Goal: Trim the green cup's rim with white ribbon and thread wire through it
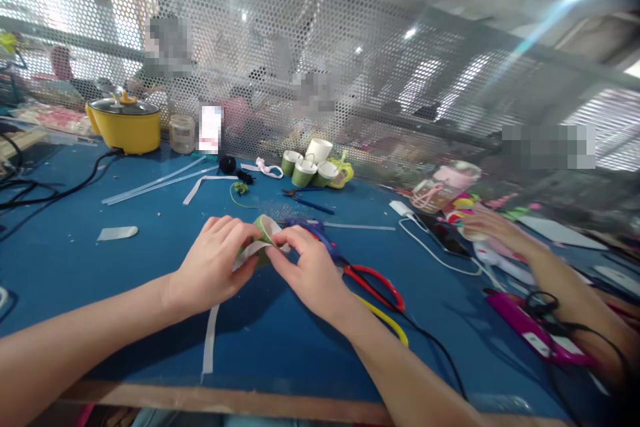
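Above the front middle of the blue table, my left hand (215,265) and my right hand (313,267) pinch a small green cup (270,227) with a white inside. The cup is tilted, its lower part hidden by my fingers. A white ribbon (210,340) runs across the cup between both hands, and its tail hangs below my left hand. Just beyond my right hand lies a blue glue gun (325,240), partly covered. Beside my right wrist are scissors with a red handle loop (377,288) and a yellow handle (387,323).
Several green-and-white cups (304,173) stand at the back. Blue-handled pliers (310,200), black yarn (227,165) and clear glue sticks (150,183) lie nearer. A yellow electric pot (125,127) is back left. Another person's arm (545,267) reaches in from the right, near a phone (443,235).
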The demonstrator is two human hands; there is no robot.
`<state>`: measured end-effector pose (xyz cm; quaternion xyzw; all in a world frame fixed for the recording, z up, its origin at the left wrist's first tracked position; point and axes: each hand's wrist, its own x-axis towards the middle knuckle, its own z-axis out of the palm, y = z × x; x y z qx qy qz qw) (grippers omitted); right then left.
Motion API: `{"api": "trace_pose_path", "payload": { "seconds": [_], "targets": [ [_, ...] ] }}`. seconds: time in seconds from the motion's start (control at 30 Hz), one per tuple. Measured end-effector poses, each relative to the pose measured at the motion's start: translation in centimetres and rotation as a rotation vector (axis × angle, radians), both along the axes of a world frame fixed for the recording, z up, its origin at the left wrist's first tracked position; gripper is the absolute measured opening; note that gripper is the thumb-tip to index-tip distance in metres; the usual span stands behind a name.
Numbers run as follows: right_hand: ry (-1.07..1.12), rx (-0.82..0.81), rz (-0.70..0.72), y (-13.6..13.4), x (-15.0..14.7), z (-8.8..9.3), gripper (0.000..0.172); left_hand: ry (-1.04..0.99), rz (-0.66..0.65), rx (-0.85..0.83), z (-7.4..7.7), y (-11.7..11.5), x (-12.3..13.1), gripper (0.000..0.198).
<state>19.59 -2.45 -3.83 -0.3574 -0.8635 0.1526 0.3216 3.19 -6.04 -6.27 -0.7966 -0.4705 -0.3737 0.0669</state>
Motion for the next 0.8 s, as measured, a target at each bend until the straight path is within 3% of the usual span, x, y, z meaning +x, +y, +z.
{"api": "trace_pose_path", "payload": {
  "seconds": [0.27,0.57,0.8],
  "targets": [
    [-0.123,0.081,-0.007,-0.3,0.3,0.4,0.009,-0.265,-0.122,-0.216,1.0,-0.1,-0.4,0.013],
    [-0.168,0.081,0.035,-0.2,0.6,0.2,0.009,-0.141,-0.123,-0.314,2.4,0.2,-1.3,0.009],
    [-0.150,0.092,0.075,-0.5,0.6,0.5,0.009,-0.168,-0.162,-0.360,2.7,0.7,-2.2,0.014]
  ]
}}
